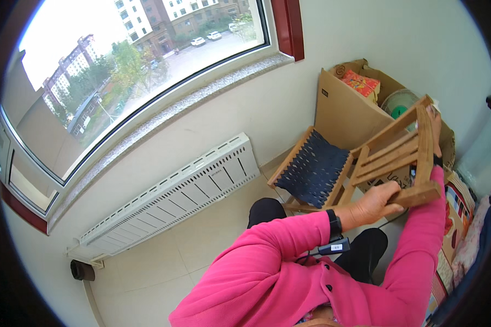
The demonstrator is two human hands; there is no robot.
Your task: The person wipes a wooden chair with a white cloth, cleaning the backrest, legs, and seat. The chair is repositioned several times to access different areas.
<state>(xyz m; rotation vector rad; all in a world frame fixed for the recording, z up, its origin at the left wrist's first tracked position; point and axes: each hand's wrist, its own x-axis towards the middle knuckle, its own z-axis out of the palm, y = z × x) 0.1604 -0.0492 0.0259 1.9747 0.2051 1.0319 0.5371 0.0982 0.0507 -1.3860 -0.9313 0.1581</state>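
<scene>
A small wooden chair (364,173) with a slatted back and a dark woven seat (315,168) stands in front of me, on the right side of the head view. My left hand (377,206) is closed round the near end of the back's top rail, thumb on the wood. At the far end of that rail, my right hand (435,129) grips the wood; its fingers are partly hidden by the frame. Both wrists carry black bands, and a small black device (333,247) on a cable hangs by my left wrist.
Behind the chair, a cardboard box (341,103) holds a red package (360,84) and a fan (401,102). A white radiator (174,191) runs along the wall beneath the window. Patterned fabric (457,210) lies at the right, and a dark cylinder (82,270) sits near the radiator's end.
</scene>
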